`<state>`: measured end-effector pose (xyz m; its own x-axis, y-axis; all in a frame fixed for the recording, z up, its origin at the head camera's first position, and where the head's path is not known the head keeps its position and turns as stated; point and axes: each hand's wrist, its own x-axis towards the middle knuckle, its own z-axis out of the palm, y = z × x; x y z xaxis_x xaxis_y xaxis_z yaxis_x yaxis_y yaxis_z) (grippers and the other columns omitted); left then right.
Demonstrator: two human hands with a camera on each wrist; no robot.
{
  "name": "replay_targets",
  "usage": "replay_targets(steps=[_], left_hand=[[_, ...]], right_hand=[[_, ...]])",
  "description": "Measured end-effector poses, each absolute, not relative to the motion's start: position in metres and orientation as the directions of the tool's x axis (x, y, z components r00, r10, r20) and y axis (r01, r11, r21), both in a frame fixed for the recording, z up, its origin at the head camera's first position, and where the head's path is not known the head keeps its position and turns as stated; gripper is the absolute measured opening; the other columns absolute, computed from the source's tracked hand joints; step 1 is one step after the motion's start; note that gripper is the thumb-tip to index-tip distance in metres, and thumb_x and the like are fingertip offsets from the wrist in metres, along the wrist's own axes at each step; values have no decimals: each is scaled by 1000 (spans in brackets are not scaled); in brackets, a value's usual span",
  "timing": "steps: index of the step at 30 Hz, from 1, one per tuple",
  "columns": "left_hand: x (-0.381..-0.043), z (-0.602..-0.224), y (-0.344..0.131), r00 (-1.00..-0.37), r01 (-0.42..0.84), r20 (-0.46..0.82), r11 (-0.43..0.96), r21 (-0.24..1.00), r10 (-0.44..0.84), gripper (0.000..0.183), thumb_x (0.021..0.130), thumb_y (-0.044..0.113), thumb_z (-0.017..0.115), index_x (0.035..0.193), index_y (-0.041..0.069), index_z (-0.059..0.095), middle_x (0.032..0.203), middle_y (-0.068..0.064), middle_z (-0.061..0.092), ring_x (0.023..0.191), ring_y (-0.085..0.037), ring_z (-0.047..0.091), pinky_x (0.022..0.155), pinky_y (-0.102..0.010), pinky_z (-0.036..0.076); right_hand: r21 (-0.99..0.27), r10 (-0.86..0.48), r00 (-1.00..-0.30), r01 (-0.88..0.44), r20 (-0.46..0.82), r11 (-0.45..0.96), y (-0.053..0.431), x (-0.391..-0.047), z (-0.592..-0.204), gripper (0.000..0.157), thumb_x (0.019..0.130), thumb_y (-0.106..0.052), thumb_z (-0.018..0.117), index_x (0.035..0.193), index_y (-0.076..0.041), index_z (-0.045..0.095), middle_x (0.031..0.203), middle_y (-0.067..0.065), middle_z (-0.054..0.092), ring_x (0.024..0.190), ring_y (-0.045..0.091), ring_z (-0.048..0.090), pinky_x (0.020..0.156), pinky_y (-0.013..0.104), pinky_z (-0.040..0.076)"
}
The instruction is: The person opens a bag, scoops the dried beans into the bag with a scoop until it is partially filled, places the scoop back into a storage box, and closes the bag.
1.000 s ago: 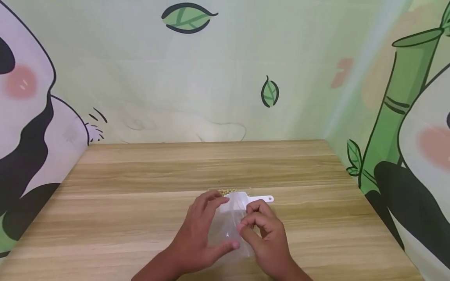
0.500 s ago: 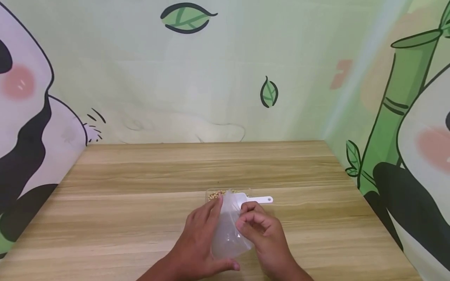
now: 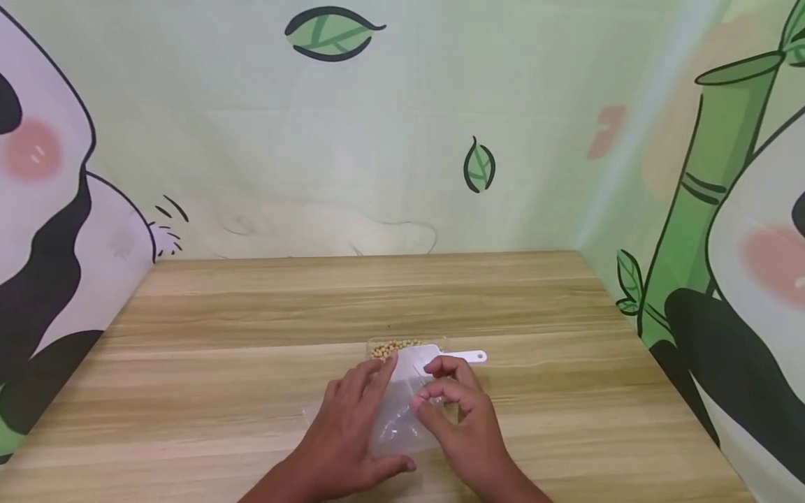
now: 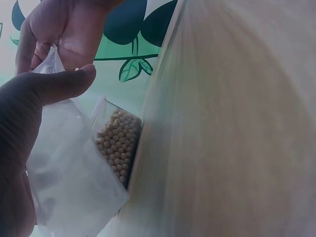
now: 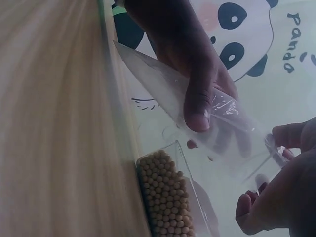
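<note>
A translucent plastic bag (image 3: 402, 426) hangs between the two hands, close above the table. My left hand (image 3: 346, 426) holds it, with the thumb on one face and the fingers behind, showing through the film in the right wrist view. My right hand (image 3: 462, 426) pinches the bag's edge between thumb and index finger, its other fingers curled. Just beyond the hands stands a clear box (image 5: 190, 173) of soybeans (image 5: 165, 197), partly hidden by the bag and left hand in the head view. A white scoop (image 3: 465, 356) lies across the box, its handle pointing right.
The wood-grain table (image 3: 251, 307) runs back to a pale green wall cloth (image 3: 390, 175) printed with leaves. Panda and bamboo panels (image 3: 729, 140) flank the table on both sides.
The bag and both hands have shifted slightly left. The left hand came closer around the bag, and a bag corner now shows past its outer side. Box and scoop stay put.
</note>
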<state>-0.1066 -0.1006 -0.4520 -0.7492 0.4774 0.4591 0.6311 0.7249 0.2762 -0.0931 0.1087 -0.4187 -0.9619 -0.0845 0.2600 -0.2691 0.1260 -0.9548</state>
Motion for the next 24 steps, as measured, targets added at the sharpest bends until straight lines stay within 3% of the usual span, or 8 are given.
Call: replay_targets(steps=[6,11,15,20,24], left_hand=[[-109,-453,-103,-768,628,409,704,330,493,147,67,76,92,176,11,18,158,-9,53,139,-21,53,100,-44,47],[-110,-455,-103,-794,601,380,706,375,475,148,68,72,93,176,8,15,160,-10,55,141,-25,55,105,-51,47],[-113,-455,-102,-810,576,385,718,390,441,141,67,62,99,172,3,25,155,-12,59,139,-29,58,108,-57,47],[-116,-455,-104,-827,553,378,719,421,415,135,67,55,100,171,7,30,150,-9,62,137,-26,58,108,-54,47],[-118,-457,-106,-807,574,431,708,411,404,133,66,55,100,171,10,31,148,-7,62,134,-23,58,104,-51,48]], right_hand=[[-925,-175,-912,-379,372,10,111,-96,-425,7,98,-8,78,95,-2,77,149,18,56,140,22,46,117,20,37],[-915,-160,-901,-402,402,-32,111,-97,-426,2,97,-2,77,96,-3,79,151,22,52,141,24,43,117,21,37],[-930,-111,-924,-367,365,-5,109,-97,-423,6,95,1,78,97,-4,81,150,16,52,138,25,44,112,22,40],[-959,-48,-959,-281,280,30,109,-100,-421,11,97,-2,76,106,-3,82,148,8,52,131,22,49,98,22,49],[-967,-19,-968,-253,252,33,111,-102,-422,15,102,-6,70,111,-3,81,143,9,58,134,20,54,100,22,51]])
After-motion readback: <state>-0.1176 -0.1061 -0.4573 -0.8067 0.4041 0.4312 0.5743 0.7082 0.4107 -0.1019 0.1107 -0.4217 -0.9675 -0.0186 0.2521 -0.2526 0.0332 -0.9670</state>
